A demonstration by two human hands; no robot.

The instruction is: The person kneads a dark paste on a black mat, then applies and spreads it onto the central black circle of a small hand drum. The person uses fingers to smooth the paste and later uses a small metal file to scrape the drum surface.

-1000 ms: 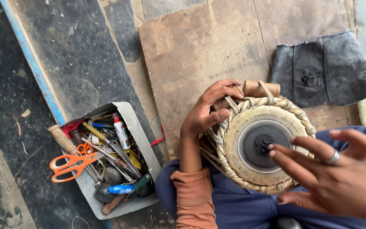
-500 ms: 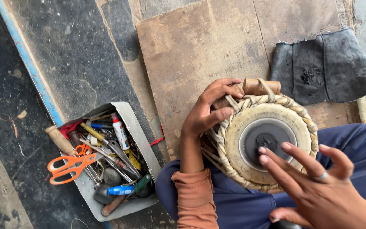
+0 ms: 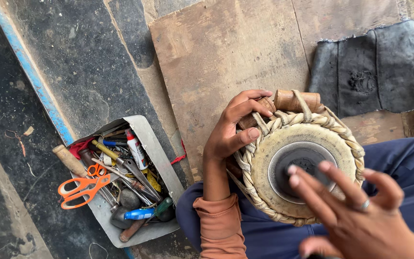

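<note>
On lap, drum (image 3: pixel 299 171) rests, skin up. My right hand (image 3: pixel 355 216) hovers over black centre, fingers spread for tapping. My left hand (image 3: pixel 233 129) curls around rim, steadying. Farther left, tool tray (image 3: pixel 156 153), orange scissors (image 3: pixel 83 188).

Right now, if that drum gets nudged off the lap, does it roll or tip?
Probably rolls: the drum looks round-bodied, resting on the lap, steadied at its rim by the left hand. The braided lacing and wooden pegs should give grip, not slip. The skin under the right hand seems taut, likely fragile.
</note>
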